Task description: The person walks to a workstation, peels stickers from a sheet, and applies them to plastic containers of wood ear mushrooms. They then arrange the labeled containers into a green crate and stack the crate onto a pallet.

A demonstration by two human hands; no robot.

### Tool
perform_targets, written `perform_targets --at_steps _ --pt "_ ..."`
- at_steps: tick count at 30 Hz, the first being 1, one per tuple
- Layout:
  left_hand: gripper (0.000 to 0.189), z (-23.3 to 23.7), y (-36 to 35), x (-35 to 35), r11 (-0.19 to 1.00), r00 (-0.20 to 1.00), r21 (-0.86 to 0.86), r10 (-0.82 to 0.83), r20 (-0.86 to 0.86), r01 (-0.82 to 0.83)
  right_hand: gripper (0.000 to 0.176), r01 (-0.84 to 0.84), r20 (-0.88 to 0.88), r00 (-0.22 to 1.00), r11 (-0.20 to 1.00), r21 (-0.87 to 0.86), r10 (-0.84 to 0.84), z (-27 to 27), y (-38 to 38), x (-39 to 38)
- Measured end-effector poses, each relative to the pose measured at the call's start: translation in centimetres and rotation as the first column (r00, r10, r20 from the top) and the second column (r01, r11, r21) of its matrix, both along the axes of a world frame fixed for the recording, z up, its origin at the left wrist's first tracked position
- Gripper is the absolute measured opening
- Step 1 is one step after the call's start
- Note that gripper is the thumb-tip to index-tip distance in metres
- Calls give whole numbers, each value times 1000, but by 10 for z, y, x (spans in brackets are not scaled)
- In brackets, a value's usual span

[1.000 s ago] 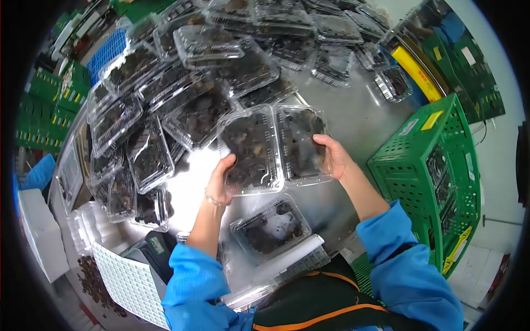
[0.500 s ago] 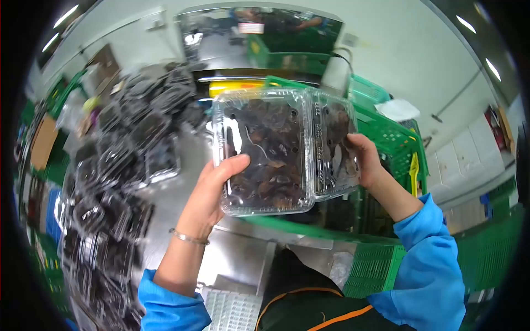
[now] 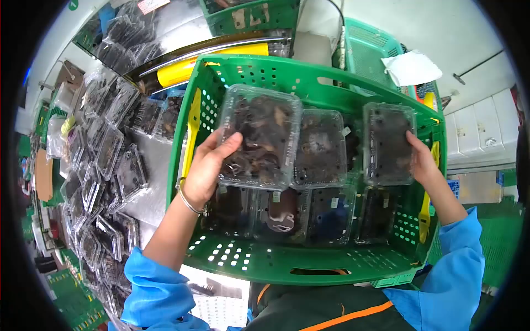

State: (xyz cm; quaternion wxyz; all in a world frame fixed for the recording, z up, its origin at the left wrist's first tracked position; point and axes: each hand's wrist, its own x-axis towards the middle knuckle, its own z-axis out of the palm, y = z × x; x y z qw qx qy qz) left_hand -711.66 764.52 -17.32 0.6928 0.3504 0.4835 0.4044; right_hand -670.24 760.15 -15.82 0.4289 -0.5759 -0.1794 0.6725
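Pinching a clear box [image 3: 262, 140] with the left hand [image 3: 203, 175] and another clear box [image 3: 387, 146] with the right hand [image 3: 425, 166], thumbs on top, both over the green crate [image 3: 314, 260]. Could bump the middle box [image 3: 320, 154] and pop a lid if lowered too close. Counting two held, at least one between, four front boxes [image 3: 332, 216], one crate.

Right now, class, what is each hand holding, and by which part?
The left hand holds a clear container by its left side; the right hand holds another container by its right side.
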Motion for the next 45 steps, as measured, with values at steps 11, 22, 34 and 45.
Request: perform_targets --at_steps 11,22,34,45 --pt "46 58 -57 1 968 980 167 194 -40 -185 64 -512 641 762 691 510 92 20 9 -133" --pt "35 18 -216 -56 970 818 151 72 571 -191 36 -824 130 539 489 287 832 114 -49 -311" --pt "96 45 -330 -99 808 695 296 184 695 -510 91 -928 984 113 -338 155 141 179 -180 -413" --pt "79 22 -382 -85 794 627 209 257 735 -570 43 -921 411 340 211 328 846 133 -200 -405"
